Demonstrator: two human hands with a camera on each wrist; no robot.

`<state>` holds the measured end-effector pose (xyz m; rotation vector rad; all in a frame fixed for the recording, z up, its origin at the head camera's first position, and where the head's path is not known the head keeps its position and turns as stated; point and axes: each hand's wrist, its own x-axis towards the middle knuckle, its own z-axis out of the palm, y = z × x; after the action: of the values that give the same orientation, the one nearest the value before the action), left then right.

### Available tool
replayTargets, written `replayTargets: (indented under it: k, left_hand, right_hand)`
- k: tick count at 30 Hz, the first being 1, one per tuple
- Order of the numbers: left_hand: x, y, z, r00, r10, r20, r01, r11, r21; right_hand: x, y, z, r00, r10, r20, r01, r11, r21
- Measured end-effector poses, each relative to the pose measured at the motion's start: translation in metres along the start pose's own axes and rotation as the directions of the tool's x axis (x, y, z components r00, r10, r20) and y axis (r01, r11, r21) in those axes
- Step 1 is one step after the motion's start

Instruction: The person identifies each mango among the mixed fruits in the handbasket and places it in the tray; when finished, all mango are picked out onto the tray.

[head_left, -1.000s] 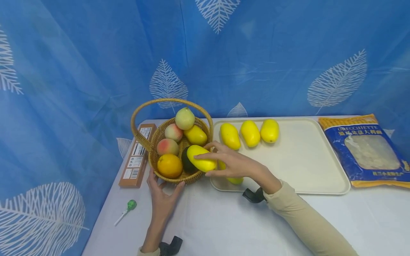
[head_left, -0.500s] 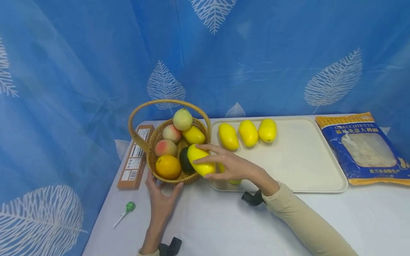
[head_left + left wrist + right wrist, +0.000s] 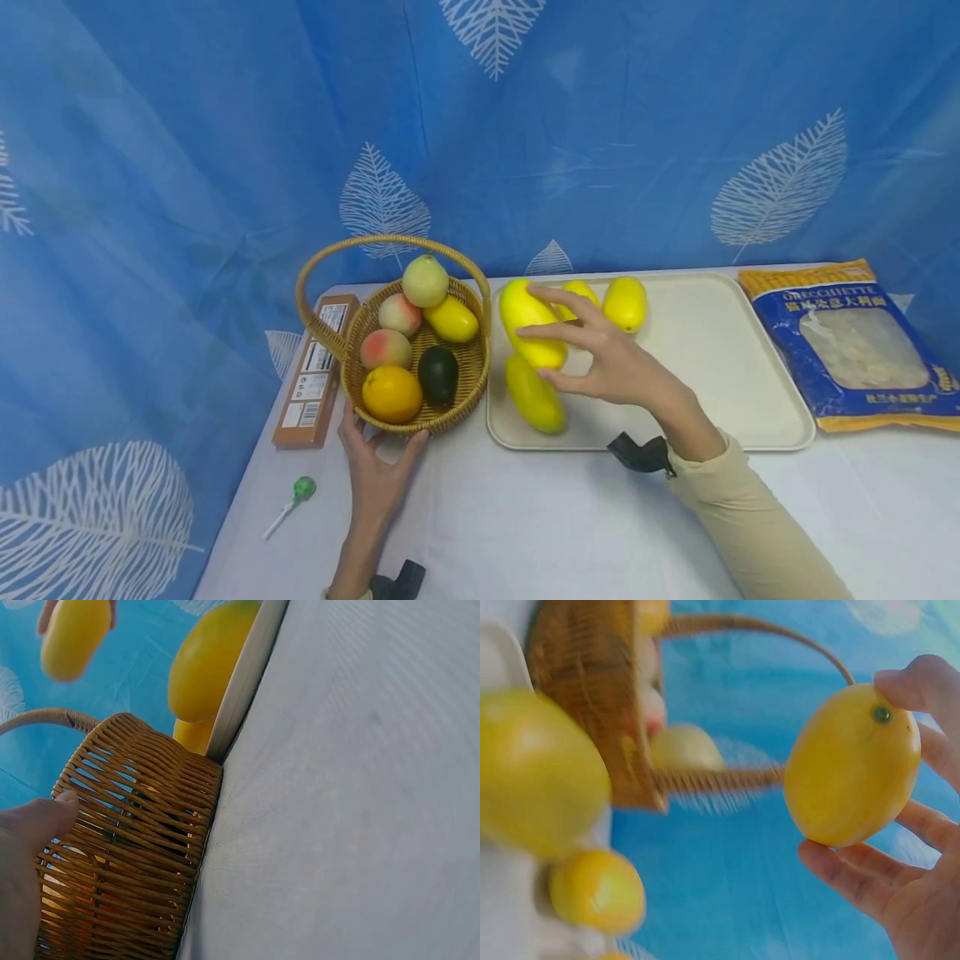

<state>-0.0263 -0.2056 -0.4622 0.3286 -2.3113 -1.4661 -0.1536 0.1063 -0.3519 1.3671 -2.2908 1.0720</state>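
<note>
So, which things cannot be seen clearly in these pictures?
Head view: back mango, partly covered by right hand.
Head view: box print, too small.
Left wrist view: left hand, cut off by left edge.
Right wrist view: leftmost mango, blurred, cut off by left edge.

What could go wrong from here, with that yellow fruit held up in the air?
The right fingers hold the yellow fruit mostly near their tips, so it might slip and knock a neighbouring fruit in the tray. Also, the pale green fruit sits high at the back of the basket; if the left fingers, on its near side, tugged or tipped it, that fruit could perhaps roll out.
</note>
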Motion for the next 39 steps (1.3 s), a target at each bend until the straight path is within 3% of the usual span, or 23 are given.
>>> replayTargets:
  k: [5,8,12,16,22,24,31,35,39]
  left_hand:
    - [0.000,-0.002,0.000,1.000,-0.015,-0.004,0.015,1.000,0.003]
    - [-0.001,-0.002,-0.001,1.000,-0.014,-0.009,0.014,1.000,0.011]
    - [-0.001,-0.002,-0.001,1.000,-0.002,-0.015,0.002,1.000,0.011]
    - [-0.001,-0.002,-0.001,1.000,0.011,-0.017,-0.011,1.000,0.008]
    - [-0.001,-0.003,-0.001,1.000,0.017,-0.017,-0.017,1.000,0.018]
    - [-0.001,-0.003,-0.001,0.999,0.025,-0.020,-0.025,1.000,0.017]
    - [-0.006,0.036,-0.002,1.000,0.013,-0.015,-0.013,1.000,-0.015]
    - [-0.007,0.036,-0.001,1.000,0.020,-0.015,-0.020,1.000,-0.019]
    - [-0.006,0.037,-0.001,1.000,0.025,-0.011,-0.025,0.999,-0.021]
  right_hand:
    - [-0.013,0.021,-0.029,0.993,0.053,-0.109,-0.062,0.995,-0.079]
    - [-0.023,0.037,-0.045,0.981,0.120,-0.153,-0.140,0.982,-0.123]
    - [-0.036,0.061,-0.062,0.951,0.222,-0.217,-0.255,0.957,-0.136]
    - [-0.051,0.086,-0.071,0.906,0.342,-0.248,-0.380,0.916,-0.125]
    - [-0.073,0.117,-0.075,0.823,0.530,-0.202,-0.556,0.826,-0.096]
    - [-0.079,0.124,-0.075,0.805,0.567,-0.172,-0.587,0.803,-0.102]
    - [-0.094,0.143,-0.071,0.750,0.659,-0.059,-0.662,0.745,-0.084]
    - [-0.102,0.152,-0.068,0.739,0.673,-0.031,-0.673,0.735,-0.080]
    - [-0.109,0.159,-0.065,0.753,0.658,-0.021,-0.657,0.748,-0.093]
